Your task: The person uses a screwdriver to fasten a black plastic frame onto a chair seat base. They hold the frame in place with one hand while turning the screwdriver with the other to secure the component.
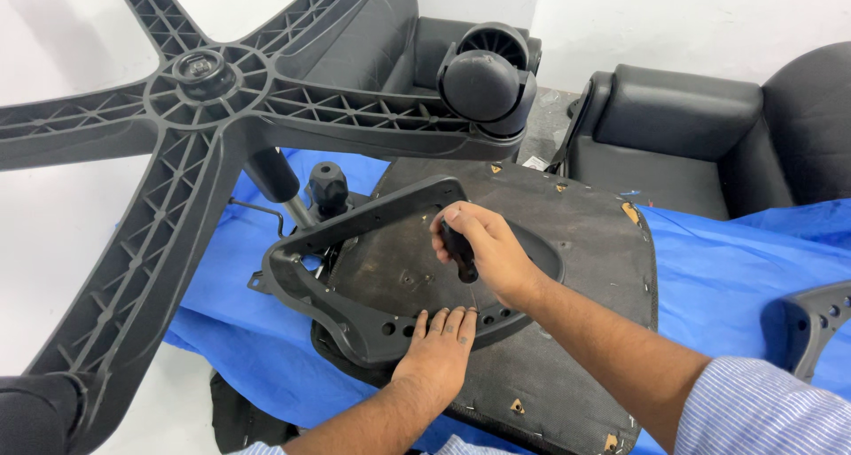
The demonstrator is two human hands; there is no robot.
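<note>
Left hand [441,338] lies flat, palm down, fingers extended together. Right hand [481,247] is clenched in a fist, forearm extended.

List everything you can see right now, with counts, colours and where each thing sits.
chair base: one, grey, five-armed, raised at upper left, underside facing the camera
caster: one in full view, black, at an arm's end, top centre
seat underside: one, dark, lying on the sheet at centre
mounting frame: one, black, on the seat underside
knob: one, black, beside the gas column
sheet: one, blue, under the seat
armchairs: two, black, along the wall behind
screwdriver: one, black handle, upright over the frame
left hand: flat on the frame's near edge
right hand: gripping the screwdriver
</note>
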